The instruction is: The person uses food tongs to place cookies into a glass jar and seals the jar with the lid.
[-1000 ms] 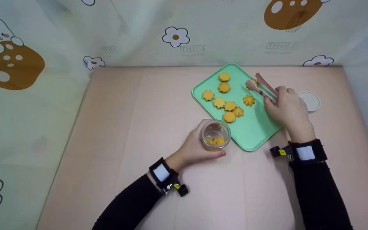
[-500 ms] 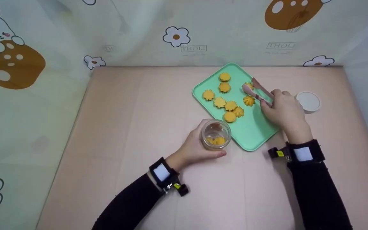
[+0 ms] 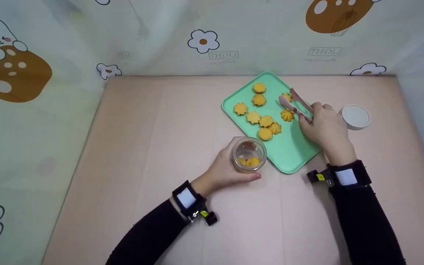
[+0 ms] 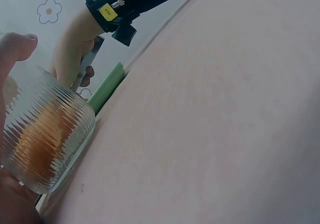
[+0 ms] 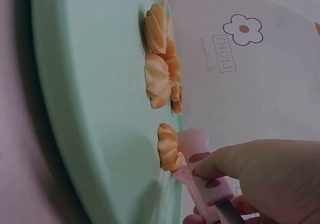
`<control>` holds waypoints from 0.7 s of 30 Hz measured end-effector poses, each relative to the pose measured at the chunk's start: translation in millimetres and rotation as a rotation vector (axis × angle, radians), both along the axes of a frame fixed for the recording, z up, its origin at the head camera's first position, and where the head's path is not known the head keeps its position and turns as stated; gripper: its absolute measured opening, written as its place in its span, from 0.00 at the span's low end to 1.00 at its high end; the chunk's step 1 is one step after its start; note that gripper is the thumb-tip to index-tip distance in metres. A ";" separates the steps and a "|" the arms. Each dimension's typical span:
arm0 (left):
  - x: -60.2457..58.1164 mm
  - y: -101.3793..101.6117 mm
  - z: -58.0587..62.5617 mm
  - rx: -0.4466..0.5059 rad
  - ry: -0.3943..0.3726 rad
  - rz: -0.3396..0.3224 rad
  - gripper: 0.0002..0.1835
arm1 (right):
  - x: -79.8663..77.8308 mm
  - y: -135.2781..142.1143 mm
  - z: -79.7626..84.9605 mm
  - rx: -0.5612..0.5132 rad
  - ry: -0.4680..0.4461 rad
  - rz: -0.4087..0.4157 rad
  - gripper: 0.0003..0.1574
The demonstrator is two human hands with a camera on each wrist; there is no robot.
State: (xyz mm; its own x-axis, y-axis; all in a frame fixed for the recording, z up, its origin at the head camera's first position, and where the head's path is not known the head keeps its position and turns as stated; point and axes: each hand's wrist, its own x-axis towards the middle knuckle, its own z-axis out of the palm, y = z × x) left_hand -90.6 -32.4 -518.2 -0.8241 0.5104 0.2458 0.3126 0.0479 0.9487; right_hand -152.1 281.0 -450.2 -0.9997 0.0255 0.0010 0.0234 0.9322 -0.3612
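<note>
My left hand (image 3: 222, 171) holds a clear glass jar (image 3: 249, 147) near the tray's front-left edge. A few yellow cookies (image 3: 252, 162) lie at its bottom; the left wrist view shows them blurred through the ribbed glass (image 4: 75, 103). My right hand (image 3: 328, 127) grips pink tongs (image 3: 289, 106) over the right side of the green tray (image 3: 289, 158). The tong tips stand apart, on either side of a flower-shaped cookie (image 3: 286, 96) at the tray's far right. Whether they touch it I cannot tell. Another ridged cookie (image 3: 287, 115) lies just in front of the tongs.
Several more cookies (image 3: 265, 121) lie on the tray's left half, some touching one another. A round white lid (image 3: 355, 117) rests on the table (image 3: 153, 147) right of my right hand. A patterned cloth (image 3: 160, 36) stands behind the table.
My right hand and the tongs have moved a little left, bringing the tips around the far-right cookie. In the last half second they barely shift. The left hand and jar stay put.
</note>
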 end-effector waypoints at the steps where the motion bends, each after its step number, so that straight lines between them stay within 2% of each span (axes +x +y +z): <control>1: -0.1 0.0 0.4 0.000 0.000 -0.001 0.50 | 0.0 0.2 0.5 -0.002 0.001 -0.002 0.36; 9: -0.2 -0.4 1.5 0.013 -0.007 -0.008 0.50 | 0.2 2.6 2.5 -0.017 0.024 0.014 0.33; 21: 0.6 -0.5 -0.1 0.022 -0.007 -0.010 0.50 | 4.0 4.0 8.1 -0.055 -0.010 0.020 0.32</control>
State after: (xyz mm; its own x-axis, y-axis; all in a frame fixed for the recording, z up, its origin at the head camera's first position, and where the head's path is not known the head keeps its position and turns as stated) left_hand -90.1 -32.9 -518.3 -0.8208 0.5130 0.2514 0.3063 0.0236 0.9517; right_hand -148.1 285.0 -442.0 -0.9999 0.0049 -0.0095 0.0084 0.9111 -0.4121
